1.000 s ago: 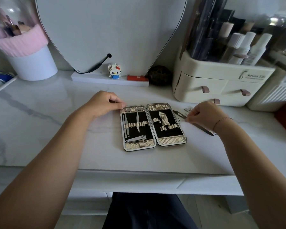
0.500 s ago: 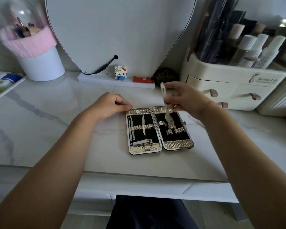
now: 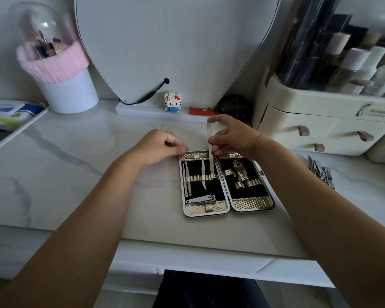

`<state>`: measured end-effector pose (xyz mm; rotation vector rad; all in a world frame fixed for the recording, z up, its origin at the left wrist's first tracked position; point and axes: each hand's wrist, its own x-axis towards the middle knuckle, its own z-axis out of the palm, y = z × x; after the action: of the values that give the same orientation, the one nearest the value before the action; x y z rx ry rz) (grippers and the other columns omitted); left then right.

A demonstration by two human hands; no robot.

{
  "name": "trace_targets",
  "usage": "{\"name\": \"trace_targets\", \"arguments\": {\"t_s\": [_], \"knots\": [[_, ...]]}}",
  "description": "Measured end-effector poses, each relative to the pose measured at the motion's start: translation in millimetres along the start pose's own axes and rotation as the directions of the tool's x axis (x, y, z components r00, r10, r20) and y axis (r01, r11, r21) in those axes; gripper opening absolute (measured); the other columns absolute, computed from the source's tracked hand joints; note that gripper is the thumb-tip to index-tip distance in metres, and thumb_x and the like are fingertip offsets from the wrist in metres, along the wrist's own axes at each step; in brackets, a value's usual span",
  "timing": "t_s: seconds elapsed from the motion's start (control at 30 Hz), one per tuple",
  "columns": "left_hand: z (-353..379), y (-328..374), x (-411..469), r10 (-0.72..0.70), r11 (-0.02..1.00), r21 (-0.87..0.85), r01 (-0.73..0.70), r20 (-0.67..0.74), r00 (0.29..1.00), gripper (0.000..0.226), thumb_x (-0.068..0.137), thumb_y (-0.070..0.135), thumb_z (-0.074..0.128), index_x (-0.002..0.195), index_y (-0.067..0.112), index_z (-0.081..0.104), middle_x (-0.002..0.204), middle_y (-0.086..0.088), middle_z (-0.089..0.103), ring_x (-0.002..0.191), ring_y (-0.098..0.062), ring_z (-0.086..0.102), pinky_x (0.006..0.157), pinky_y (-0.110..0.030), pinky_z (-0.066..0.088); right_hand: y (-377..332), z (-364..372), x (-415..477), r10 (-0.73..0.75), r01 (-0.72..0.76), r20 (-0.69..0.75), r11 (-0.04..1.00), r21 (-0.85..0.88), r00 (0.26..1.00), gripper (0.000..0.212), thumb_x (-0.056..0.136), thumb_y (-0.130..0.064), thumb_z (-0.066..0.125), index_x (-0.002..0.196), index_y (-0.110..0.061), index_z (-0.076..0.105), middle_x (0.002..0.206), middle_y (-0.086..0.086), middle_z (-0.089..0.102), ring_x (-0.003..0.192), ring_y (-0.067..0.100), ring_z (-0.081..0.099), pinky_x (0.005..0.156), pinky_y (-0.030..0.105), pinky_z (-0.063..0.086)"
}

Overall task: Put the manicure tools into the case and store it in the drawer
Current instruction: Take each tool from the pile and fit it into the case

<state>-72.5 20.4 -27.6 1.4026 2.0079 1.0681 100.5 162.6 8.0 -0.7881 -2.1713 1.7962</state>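
Manicure case (image 3: pixel 251 204) is lying open flat on the marble tabletop (image 3: pixel 76 174), long axis running away from the person. Its left half is holding slim picks and a nail clipper (image 3: pixel 200 199) lying crosswise at the near end, and its right half is holding nippers (image 3: pixel 240 171). Right hand (image 3: pixel 233 136) is pinching a slim metal tool (image 3: pixel 211 162) nearly upright, tip pointing down at the left half's loop band, while left hand (image 3: pixel 162 145), fingers curled, is pinching the case's far-left corner; loose tools (image 3: pixel 320 173) are lying well off right, near the drawer organizer (image 3: pixel 309 121).
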Motion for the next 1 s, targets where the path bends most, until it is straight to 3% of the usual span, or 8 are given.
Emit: {"name": "trace_targets", "arguments": {"t_s": [0.17,0.3,0.43,0.57,0.63,0.77,0.87,1.0], "knots": [[-0.1,0.4,-0.5,-0.006,1.0,0.004,0.006,0.003,1.0,0.013,0.077,0.027,0.075,0.088,0.021,0.076,0.09,0.005,0.068,0.092,-0.011,0.061,0.089,-0.026,0.041,-3.2,-4.9,0.3,0.03,-0.02,0.107,0.995,-0.097,0.994,0.038,0.084,0.005,0.058,0.118,-0.009,0.051,0.067,0.009,0.062,0.052,0.011,0.062,0.05,0.02,0.053],[-0.1,1.3,-0.9,-0.009,1.0,0.0,0.009,0.005,1.0,0.012,0.077,0.027,0.075,0.088,0.022,0.076,0.091,0.006,0.068,0.091,-0.009,0.06,0.085,-0.022,0.041,0.3,-4.8,-1.0,-0.006,0.028,0.096,0.974,-0.225,0.995,0.025,0.085,0.001,0.06,0.109,-0.004,0.059,0.074,0.007,0.063,0.057,0.008,0.06,0.054,0.018,0.052],[0.6,1.0,-0.3,-0.015,1.0,-0.008,0.015,-0.004,1.0,0.011,0.076,0.028,0.076,0.086,0.023,0.076,0.089,0.007,0.068,0.088,-0.007,0.06,0.082,-0.022,0.041,0.5,-1.7,-6.3,-0.071,0.099,0.077,0.875,-0.474,0.994,0.018,0.086,-0.007,0.061,0.104,-0.007,0.068,0.073,0.005,0.064,0.05,0.002,0.054,0.053,0.013,0.047],[1.2,0.8,-0.4,-0.02,1.0,-0.014,0.019,-0.004,1.0,0.012,0.076,0.029,0.076,0.086,0.022,0.076,0.091,0.007,0.068,0.089,-0.008,0.061,0.084,-0.023,0.042,-2.9,-5.4,-10.0,-0.149,0.135,0.035,0.739,-0.661,0.988,0.018,0.087,-0.015,0.06,0.1,-0.014,0.072,0.086,0.006,0.071,0.072,0.014,0.063,0.064,0.014,0.046],[0.8,0.8,-0.3,-0.02,1.0,-0.011,0.02,-0.001,1.0,0.011,0.076,0.029,0.076,0.086,0.023,0.076,0.091,0.007,0.068,0.09,-0.008,0.06,0.083,-0.023,0.042,-1.0,-5.4,-10.5,-0.166,0.129,0.009,0.732,-0.668,0.986,0.015,0.085,-0.018,0.063,0.096,-0.013,0.073,0.08,0.002,0.07,0.069,0.014,0.062,0.061,0.013,0.045],[0.8,1.2,0.0,-0.016,1.0,-0.003,0.016,0.003,1.0,0.009,0.077,0.029,0.075,0.085,0.024,0.076,0.09,0.008,0.068,0.091,-0.008,0.061,0.084,-0.023,0.043,0.8,-3.0,-1.4,-0.042,-0.005,-0.071,0.831,-0.556,0.997,0.011,0.083,-0.016,0.066,0.087,-0.008,0.073,0.059,-0.002,0.061,0.052,0.011,0.048,0.05,0.019,0.042],[1.6,2.0,-0.6,-0.01,1.0,-0.002,0.01,-0.004,1.0,0.008,0.077,0.028,0.075,0.084,0.025,0.075,0.089,0.009,0.069,0.09,-0.008,0.062,0.084,-0.022,0.043,-10.9,-4.6,9.3,0.122,-0.116,-0.033,0.782,-0.612,0.992,0.013,0.084,-0.018,0.065,0.087,-0.008,0.073,0.049,-0.002,0.056,0.05,0.013,0.046,0.055,0.022,0.043],[1.0,1.1,-0.5,-0.002,1.0,0.022,0.002,-0.005,1.0,0.003,0.078,0.029,0.075,0.081,0.029,0.075,0.089,0.011,0.069,0.09,-0.008,0.063,0.084,-0.023,0.045,-20.2,-3.3,20.6,0.248,-0.156,0.058,0.758,-0.634,0.967,0.017,0.085,-0.016,0.063,0.09,-0.003,0.073,0.073,0.014,0.059,0.058,0.019,0.043,0.055,0.026,0.04]]}}
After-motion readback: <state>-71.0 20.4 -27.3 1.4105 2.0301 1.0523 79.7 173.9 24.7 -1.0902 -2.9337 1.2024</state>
